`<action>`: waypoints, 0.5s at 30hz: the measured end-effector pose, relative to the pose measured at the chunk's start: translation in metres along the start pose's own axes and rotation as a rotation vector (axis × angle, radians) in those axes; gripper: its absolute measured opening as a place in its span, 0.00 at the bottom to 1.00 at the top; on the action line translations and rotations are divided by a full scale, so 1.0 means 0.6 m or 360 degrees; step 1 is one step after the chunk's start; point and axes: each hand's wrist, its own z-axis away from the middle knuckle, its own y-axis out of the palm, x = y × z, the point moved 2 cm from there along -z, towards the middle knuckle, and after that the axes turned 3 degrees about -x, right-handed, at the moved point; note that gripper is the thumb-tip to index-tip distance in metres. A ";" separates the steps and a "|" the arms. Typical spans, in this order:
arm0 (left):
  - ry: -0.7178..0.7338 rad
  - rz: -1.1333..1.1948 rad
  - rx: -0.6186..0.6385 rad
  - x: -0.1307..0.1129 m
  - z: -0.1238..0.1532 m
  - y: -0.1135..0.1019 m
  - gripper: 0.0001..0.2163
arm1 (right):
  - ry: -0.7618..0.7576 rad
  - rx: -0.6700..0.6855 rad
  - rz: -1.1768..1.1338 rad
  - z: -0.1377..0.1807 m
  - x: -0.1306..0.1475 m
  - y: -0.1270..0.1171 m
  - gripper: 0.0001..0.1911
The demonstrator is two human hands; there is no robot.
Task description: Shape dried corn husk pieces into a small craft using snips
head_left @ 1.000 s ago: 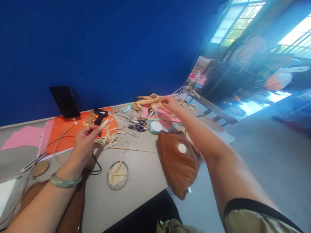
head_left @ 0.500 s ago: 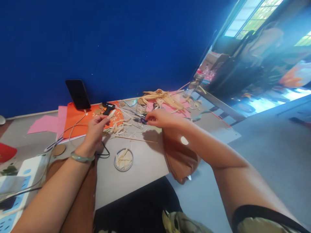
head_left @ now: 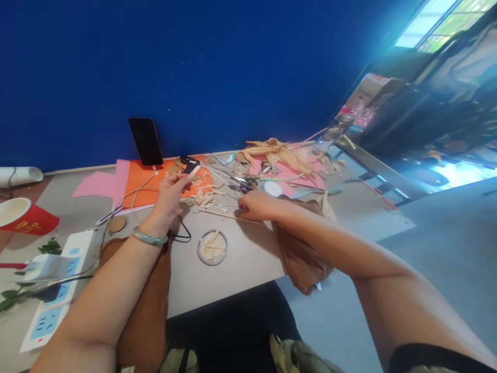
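Observation:
My left hand (head_left: 171, 194) is raised above the grey table (head_left: 217, 274), fingers pinched on a pale strip of dried husk (head_left: 193, 171). A green bangle (head_left: 149, 238) circles that wrist. My right hand (head_left: 258, 205) rests low on the table with fingers curled, its fingertips at a thin wooden stick (head_left: 217, 213) and just beside purple-handled scissors (head_left: 243, 187). Husk scraps (head_left: 204, 197) lie between the two hands. A round dish (head_left: 212, 247) with husk pieces sits in front of them.
A phone (head_left: 145, 141) leans on the blue wall behind an orange sheet (head_left: 149, 178) with a black glue gun (head_left: 189, 163). Dried husks (head_left: 277, 152) pile on pink paper. A brown pouch (head_left: 301, 256) hangs over the table edge. A power strip (head_left: 58, 282) and red cup (head_left: 23, 216) stand left.
My right hand pulled back from the husk pile at the far side to the table near the scissors and stick. The view swung left; my left hand kept its strip.

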 end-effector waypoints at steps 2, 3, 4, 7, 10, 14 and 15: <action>0.0008 -0.0004 0.0016 -0.002 0.001 0.001 0.04 | 0.0030 -0.0039 0.0013 -0.006 0.005 -0.007 0.16; 0.0015 -0.0013 0.0031 -0.003 0.002 0.002 0.04 | 0.0059 -0.0073 0.0025 -0.010 0.005 -0.013 0.16; 0.0020 -0.0024 0.0049 -0.004 0.003 0.003 0.04 | 0.0098 -0.0111 0.0042 -0.015 0.005 -0.021 0.15; -0.0001 -0.0047 0.0081 -0.007 0.005 0.005 0.04 | 0.0313 -0.0215 0.0093 -0.032 -0.011 -0.045 0.14; -0.0029 -0.0078 0.0068 -0.010 0.008 0.006 0.05 | 0.0545 -0.0242 0.0093 -0.049 -0.044 -0.056 0.13; -0.0036 -0.0091 0.0068 -0.012 0.010 0.008 0.06 | 0.0500 -0.0115 0.0019 -0.064 -0.074 -0.039 0.15; -0.0043 -0.0095 0.0069 -0.012 0.009 0.008 0.07 | 0.0475 -0.0097 0.0010 -0.066 -0.077 -0.032 0.16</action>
